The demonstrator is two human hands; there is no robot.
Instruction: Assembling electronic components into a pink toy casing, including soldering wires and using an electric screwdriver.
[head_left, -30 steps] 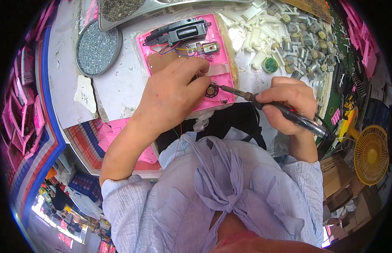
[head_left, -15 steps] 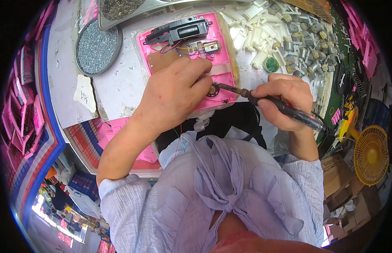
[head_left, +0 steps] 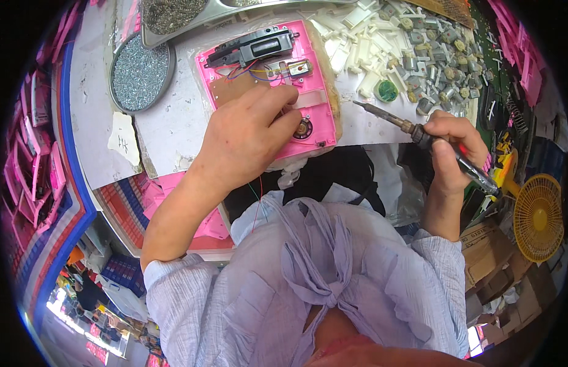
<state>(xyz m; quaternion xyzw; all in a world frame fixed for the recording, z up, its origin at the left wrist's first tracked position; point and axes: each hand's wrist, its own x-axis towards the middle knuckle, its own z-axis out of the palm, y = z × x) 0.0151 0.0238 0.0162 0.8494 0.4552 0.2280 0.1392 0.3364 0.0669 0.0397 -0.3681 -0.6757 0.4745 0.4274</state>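
Observation:
An open pink plastic case (head_left: 322,125) lies on the bench in front of me, holding a black module (head_left: 253,49), a small motor (head_left: 300,68), a brown board (head_left: 230,90), coloured wires and a round speaker (head_left: 304,128). My left hand (head_left: 250,131) rests over the case's left side, fingers closed in a pinch beside the speaker; what they grip is hidden. Thin red and green wires (head_left: 260,194) hang below that hand. In my right hand (head_left: 452,150) is a soldering iron (head_left: 391,117), its tip pointing left, apart from the case.
A round dish (head_left: 172,67) of small screws stands at the left, near a torn white paper piece (head_left: 123,140). Behind is a metal tray (head_left: 219,24). White plastic parts (head_left: 357,49), small motors (head_left: 446,67) and a green round lump (head_left: 386,91) lie right. A yellow fan (head_left: 539,219) stands far right.
My right hand has drawn the soldering iron away from the speaker, to the right. The case and my left hand have shifted slightly left in the picture; the left fingers stay pinched.

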